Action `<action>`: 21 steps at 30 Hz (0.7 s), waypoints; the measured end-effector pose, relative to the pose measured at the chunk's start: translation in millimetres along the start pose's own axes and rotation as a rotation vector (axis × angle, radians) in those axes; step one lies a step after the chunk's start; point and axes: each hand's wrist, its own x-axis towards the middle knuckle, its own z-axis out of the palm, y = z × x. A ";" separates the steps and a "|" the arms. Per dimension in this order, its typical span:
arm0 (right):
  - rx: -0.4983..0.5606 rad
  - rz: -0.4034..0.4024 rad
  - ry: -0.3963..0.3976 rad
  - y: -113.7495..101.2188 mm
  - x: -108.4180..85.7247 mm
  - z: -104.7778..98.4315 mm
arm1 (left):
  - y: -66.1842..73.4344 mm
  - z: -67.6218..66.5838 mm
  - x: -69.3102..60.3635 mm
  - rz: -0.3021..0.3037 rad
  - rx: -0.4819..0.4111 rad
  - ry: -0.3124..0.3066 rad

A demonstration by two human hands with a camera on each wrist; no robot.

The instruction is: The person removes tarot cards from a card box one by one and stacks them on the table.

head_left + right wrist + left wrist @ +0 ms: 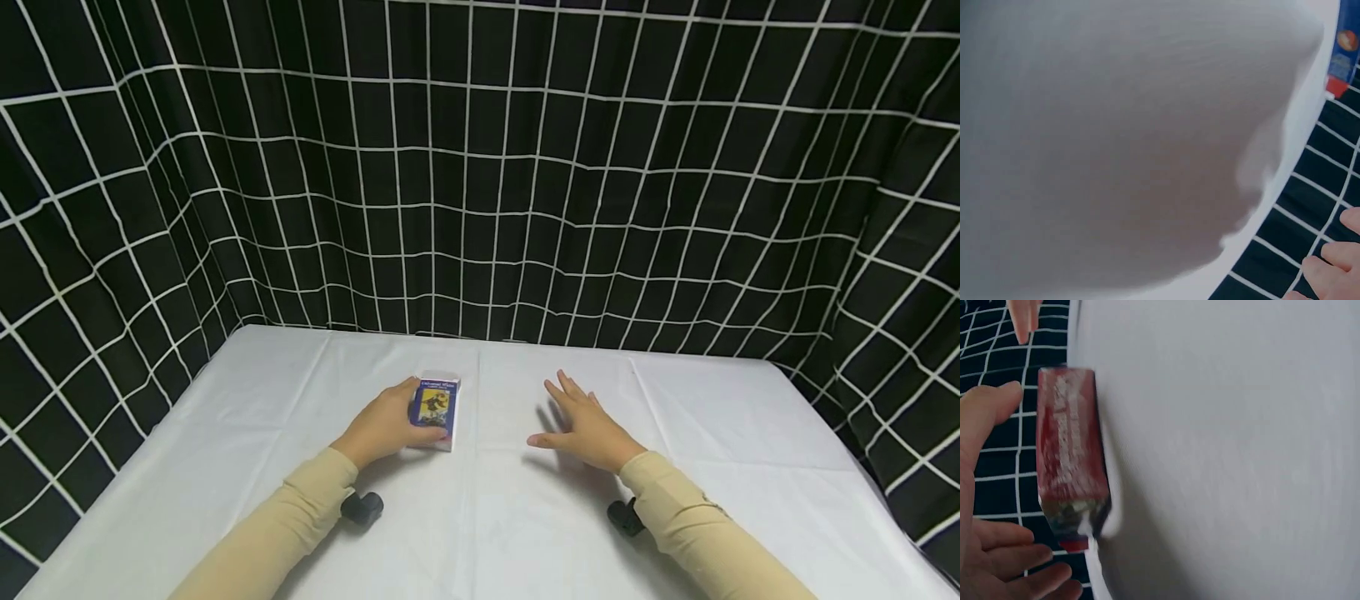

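step now: the left hand (386,421) is at the small box (435,407), so this looks like the start or end of a hold.
next move: if the box is to be picked up, the left thumb and fingers need to squeeze its sides. the right hand (588,429) would have to come over to help.
left hand: bent loosely around the box, thumb over the low part of the front, fingers by the far left corner. a gap shows by the thumb in the left wrist view, but that view is blurry, so i can't be sure nothing touches.
right hand: fingers spread, holding nothing, over the cloth and apart from the box.
where the box is: on the white cloth (525,517), between the two hands, much nearer the left one.
box looks: blue front with a dark figure on yellow, and small words above it. one thin side is red with pale writing. the picture side faces the person.
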 end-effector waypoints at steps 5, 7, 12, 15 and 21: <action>0.041 0.011 -0.010 -3.1 -0.7 -0.3 | 6.1 7.3 0.3 -0.021 -0.094 0.021; 0.058 0.018 -0.014 -4.1 -0.7 -0.1 | 7.6 10.9 0.1 -0.029 -0.132 0.030; 0.085 0.030 -0.012 -7.8 -0.3 -0.2 | 11.0 18.3 -1.1 -0.065 -0.163 0.057; 0.088 0.029 -0.007 -11.1 0.3 -0.8 | 13.8 21.3 -1.6 -0.092 -0.128 0.080; 0.110 0.024 -0.011 -18.2 -0.3 -1.9 | 20.6 26.6 -1.7 -0.111 -0.017 0.134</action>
